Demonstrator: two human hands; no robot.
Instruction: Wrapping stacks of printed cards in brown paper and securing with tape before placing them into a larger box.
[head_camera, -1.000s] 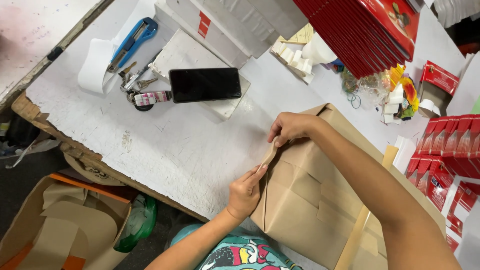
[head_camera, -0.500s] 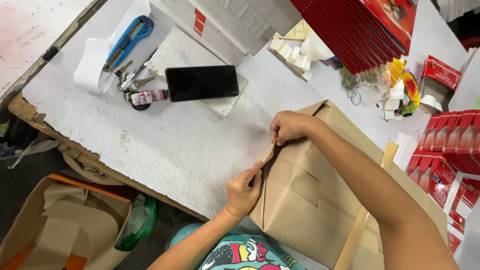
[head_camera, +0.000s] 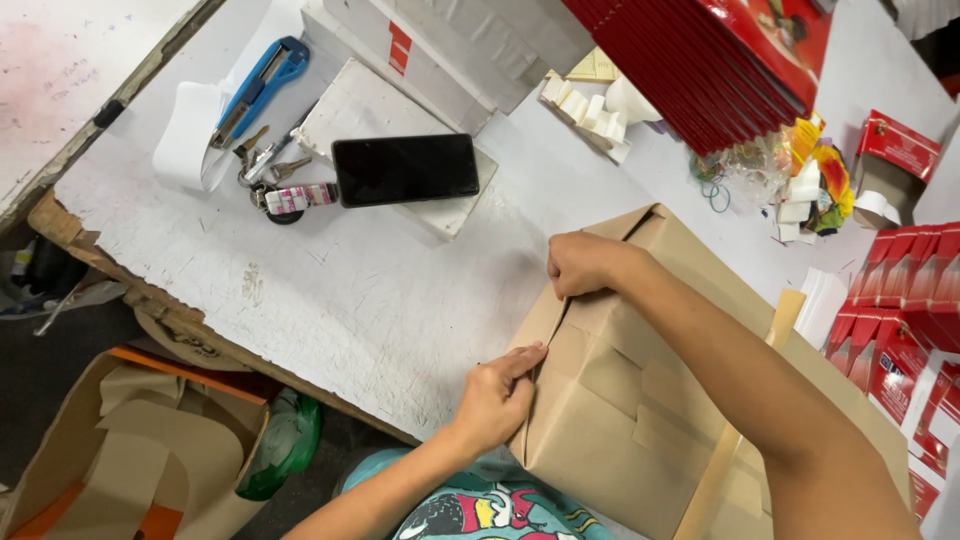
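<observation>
Brown parcel (head_camera: 640, 400) on scuffed white table (head_camera: 330, 290) — cluttered workshop.

Bright, even overhead light, soft shadows (sharp throughout, slight edge distortion).

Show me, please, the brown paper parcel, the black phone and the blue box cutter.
brown paper parcel (head_camera: 640, 400), head view, folded paper top.
black phone (head_camera: 405, 168), head view, middle of dark screen.
blue box cutter (head_camera: 262, 85), head view, blue handle.
</observation>
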